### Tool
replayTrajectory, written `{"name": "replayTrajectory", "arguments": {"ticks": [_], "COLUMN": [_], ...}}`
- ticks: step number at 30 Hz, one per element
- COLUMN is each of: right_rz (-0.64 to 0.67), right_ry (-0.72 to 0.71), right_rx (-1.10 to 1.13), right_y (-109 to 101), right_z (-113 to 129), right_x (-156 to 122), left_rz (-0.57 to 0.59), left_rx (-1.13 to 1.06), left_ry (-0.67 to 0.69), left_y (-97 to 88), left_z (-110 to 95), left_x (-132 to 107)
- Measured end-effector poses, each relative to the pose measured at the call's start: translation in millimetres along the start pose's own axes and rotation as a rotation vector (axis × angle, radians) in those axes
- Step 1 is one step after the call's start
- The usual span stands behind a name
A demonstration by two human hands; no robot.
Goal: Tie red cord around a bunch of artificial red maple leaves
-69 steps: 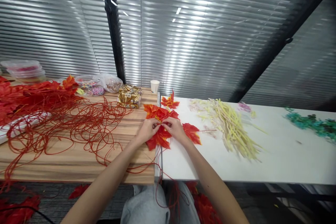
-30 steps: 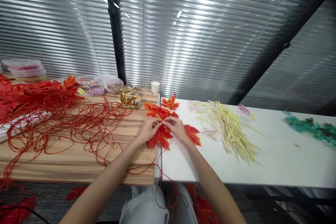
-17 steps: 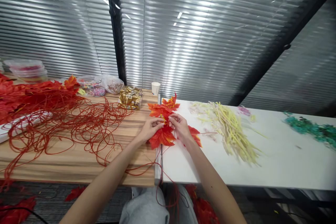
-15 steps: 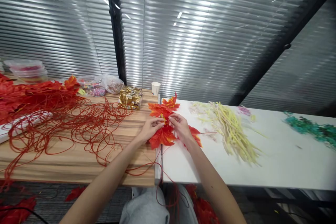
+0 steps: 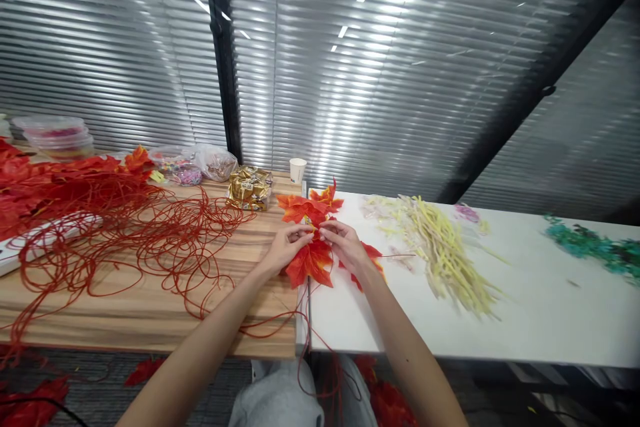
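Several red-orange artificial maple leaves (image 5: 311,264) lie bunched over the seam between two tables. Their middle is pinched by my left hand (image 5: 289,247), fingertips closed on a leaf near its base. Close beside it, my right hand (image 5: 346,243) also pinches the leaf bunch; the exact spot is partly hidden by the fingers. One leaf (image 5: 373,255) shows under my right wrist. A thin red cord (image 5: 283,325) trails near the bunch and hangs over the table edge.
Tangled red cord (image 5: 165,233) and a heap of red leaves (image 5: 65,177) cover the left wooden table. Behind stand a gold foil package (image 5: 249,188) and a paper cup (image 5: 297,170). Yellow strips (image 5: 445,250) and green garland (image 5: 595,240) lie on the white table.
Both hands stay at the bunch, with only slight finger movement. The upper left leaf has tilted a little to the left, and the view has shifted slightly.
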State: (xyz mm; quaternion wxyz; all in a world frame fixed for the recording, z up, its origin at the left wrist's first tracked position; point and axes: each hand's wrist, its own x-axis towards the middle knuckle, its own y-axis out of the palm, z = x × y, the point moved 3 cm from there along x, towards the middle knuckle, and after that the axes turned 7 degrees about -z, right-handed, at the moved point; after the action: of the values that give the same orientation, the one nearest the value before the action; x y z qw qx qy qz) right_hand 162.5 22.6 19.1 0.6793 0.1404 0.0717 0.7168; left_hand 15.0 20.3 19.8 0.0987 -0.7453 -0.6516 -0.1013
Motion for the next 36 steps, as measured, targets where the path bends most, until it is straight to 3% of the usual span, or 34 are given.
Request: {"name": "replayTrajectory", "arguments": {"ticks": [36], "right_rz": [0.007], "right_ry": [0.064], "right_rx": [-0.053], "right_y": [-2.0], "right_z": [-1.4], "right_x": [0.0], "left_rz": [0.053], "left_rx": [0.102], "left_ry": [0.045], "left_y": [0.3], "left_z": [-2.5], "left_x": [-0.6]}}
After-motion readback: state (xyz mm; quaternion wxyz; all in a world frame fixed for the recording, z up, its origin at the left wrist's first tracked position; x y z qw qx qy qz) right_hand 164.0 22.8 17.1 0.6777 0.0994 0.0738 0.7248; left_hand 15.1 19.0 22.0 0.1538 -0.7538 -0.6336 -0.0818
